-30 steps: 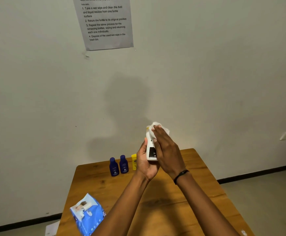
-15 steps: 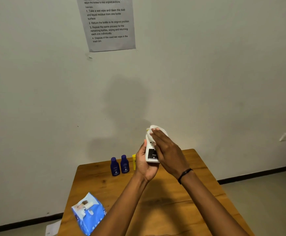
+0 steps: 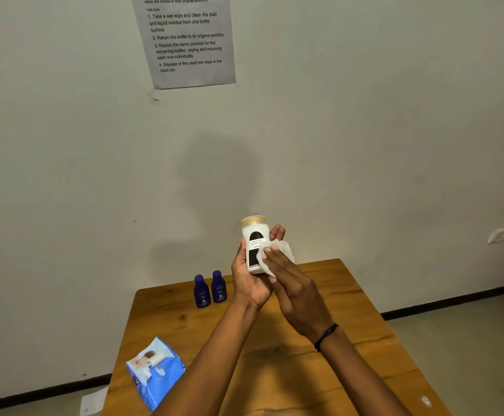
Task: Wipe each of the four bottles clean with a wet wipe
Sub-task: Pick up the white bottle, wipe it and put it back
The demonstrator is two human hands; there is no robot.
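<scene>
My left hand (image 3: 249, 283) grips a white bottle (image 3: 254, 238) with a gold-rimmed cap and a black label, upright above the wooden table (image 3: 346, 319). With its fingers, my right hand (image 3: 297, 286) presses a white wet wipe (image 3: 279, 250) against the bottle's lower right side. Two dark blue bottles (image 3: 210, 289) stand side by side near the table's far edge, left of my hands. The yellow bottle seen earlier is hidden behind my left hand.
A blue wet wipe pack (image 3: 154, 372) lies at the table's near left corner. An instruction sheet (image 3: 187, 40) is taped to the wall above. A wall socket (image 3: 503, 234) is at the right. A white object (image 3: 93, 403) lies on the floor beside the table.
My right hand slid the wipe down from the bottle's cap to its lower side, so the cap and label now show. The yellow bottle went out of sight behind my left hand.
</scene>
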